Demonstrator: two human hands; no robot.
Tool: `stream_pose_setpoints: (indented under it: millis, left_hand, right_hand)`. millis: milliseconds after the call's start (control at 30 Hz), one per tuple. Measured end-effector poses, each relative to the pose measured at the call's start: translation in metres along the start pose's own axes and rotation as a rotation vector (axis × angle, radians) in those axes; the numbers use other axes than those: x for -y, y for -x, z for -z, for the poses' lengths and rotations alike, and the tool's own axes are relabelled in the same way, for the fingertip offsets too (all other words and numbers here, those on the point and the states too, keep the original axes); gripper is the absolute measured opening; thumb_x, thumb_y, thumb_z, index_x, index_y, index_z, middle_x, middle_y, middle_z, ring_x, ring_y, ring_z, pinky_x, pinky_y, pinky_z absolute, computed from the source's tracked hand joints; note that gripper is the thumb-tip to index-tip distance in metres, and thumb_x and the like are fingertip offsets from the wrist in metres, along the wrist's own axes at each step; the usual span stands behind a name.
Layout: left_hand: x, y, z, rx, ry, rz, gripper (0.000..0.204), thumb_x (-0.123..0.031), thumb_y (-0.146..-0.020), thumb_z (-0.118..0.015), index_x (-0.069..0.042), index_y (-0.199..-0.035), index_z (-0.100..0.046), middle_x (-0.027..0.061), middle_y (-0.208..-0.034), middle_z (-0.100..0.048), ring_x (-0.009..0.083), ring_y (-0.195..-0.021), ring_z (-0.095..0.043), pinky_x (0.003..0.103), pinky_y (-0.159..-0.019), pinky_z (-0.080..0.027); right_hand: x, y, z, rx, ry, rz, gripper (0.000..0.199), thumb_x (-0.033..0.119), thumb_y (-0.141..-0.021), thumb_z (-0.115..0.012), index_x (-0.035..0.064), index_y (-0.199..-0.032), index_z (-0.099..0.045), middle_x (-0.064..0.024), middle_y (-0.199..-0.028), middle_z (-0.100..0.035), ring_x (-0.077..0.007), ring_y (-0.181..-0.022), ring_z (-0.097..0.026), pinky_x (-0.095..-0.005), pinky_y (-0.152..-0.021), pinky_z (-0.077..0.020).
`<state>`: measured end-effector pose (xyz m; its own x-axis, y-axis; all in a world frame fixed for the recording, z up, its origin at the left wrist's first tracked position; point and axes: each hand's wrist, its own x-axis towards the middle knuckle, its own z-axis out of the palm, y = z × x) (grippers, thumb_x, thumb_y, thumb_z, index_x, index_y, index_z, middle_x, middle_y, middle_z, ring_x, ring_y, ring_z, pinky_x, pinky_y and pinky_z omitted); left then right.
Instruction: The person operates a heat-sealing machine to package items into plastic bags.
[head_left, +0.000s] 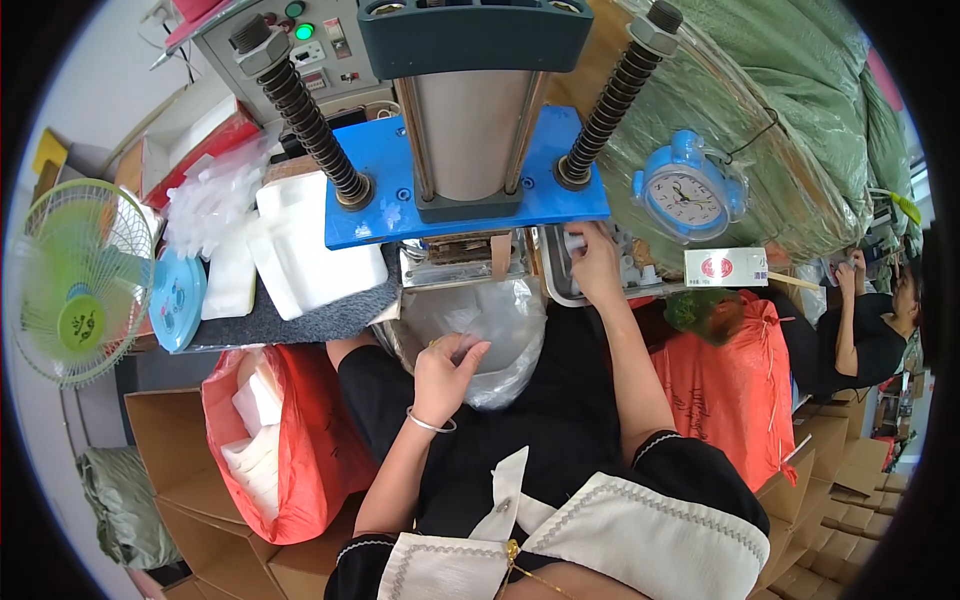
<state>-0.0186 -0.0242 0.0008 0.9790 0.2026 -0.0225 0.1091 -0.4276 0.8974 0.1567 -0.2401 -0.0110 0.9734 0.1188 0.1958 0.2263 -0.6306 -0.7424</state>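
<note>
My left hand is closed, thumb and fingertips drawn together, over a clear plastic bag that hangs open below the press. Whatever lies between those fingers is too small or see-through to make out. My right hand reaches into a shallow metal tray at the press's right, its fingertips pinched and slightly blurred. What they hold, if anything, cannot be told. In front of me stands the press, with a blue plate, a grey cylinder and a metal die block under the plate.
Two spring-wrapped posts flank the cylinder. To the left are white pads, plastic sleeves and a green fan. To the right are a blue alarm clock and a small carton. Red bags flank me; another person sits far right.
</note>
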Motion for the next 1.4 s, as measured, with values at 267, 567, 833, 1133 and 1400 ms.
stream_pose_setpoints:
  millis: [267,567,833,1133,1400]
  left_hand:
    - [0.001,0.002,-0.003,0.021,0.106,0.054,0.019,-0.015,-0.083,-0.069,0.003,-0.084,-0.067,0.0079,-0.071,-0.066,0.0120,-0.064,-0.062,0.025,-0.060,-0.047]
    - [0.016,0.000,0.006,-0.077,0.280,0.145,0.019,-0.017,-0.086,-0.067,0.002,-0.089,-0.067,0.0018,-0.074,-0.064,0.0071,-0.067,-0.057,0.021,-0.062,-0.045]
    - [0.033,-0.007,0.035,-0.197,0.388,0.201,0.017,-0.018,-0.088,-0.066,-0.002,-0.091,-0.066,-0.0006,-0.075,-0.063,0.0040,-0.063,-0.051,0.018,-0.058,-0.040]
    - [0.028,-0.006,0.040,-0.294,0.442,0.210,0.015,-0.016,-0.088,-0.065,-0.002,-0.089,-0.065,-0.0021,-0.074,-0.062,0.0031,-0.061,-0.049,0.017,-0.057,-0.038]
    - [0.012,-0.009,0.003,-0.089,0.284,0.195,0.018,-0.012,-0.079,-0.073,0.004,-0.081,-0.065,-0.0009,-0.061,-0.056,0.0034,-0.058,-0.044,0.021,-0.054,-0.039]
  right_hand:
    - [0.006,0.000,-0.003,0.037,0.304,0.172,0.031,-0.007,-0.064,-0.067,0.0008,-0.094,-0.062,-0.0144,-0.102,-0.062,-0.0355,-0.101,-0.052,-0.0418,-0.086,-0.0426]
    - [0.011,0.001,0.000,-0.042,0.394,0.217,0.020,-0.001,-0.074,-0.064,0.0007,-0.094,-0.061,-0.0138,-0.093,-0.063,-0.0337,-0.101,-0.054,-0.0390,-0.083,-0.0451]
    - [0.017,0.015,0.002,0.124,0.327,0.211,0.019,-0.001,-0.073,-0.060,-0.0002,-0.092,-0.057,-0.0164,-0.097,-0.056,-0.0370,-0.096,-0.053,-0.0417,-0.085,-0.0436]
    - [0.023,0.011,0.005,-0.022,-0.177,-0.053,0.023,-0.001,-0.079,-0.066,0.0003,-0.101,-0.057,-0.0110,-0.094,-0.064,-0.0164,-0.083,-0.061,-0.0266,-0.074,-0.0475]
    - [0.102,0.020,-0.001,0.441,0.066,0.578,0.018,0.011,-0.090,-0.052,0.0027,-0.103,-0.062,-0.0111,-0.090,-0.058,-0.0245,-0.094,-0.056,-0.0330,-0.083,-0.0435]
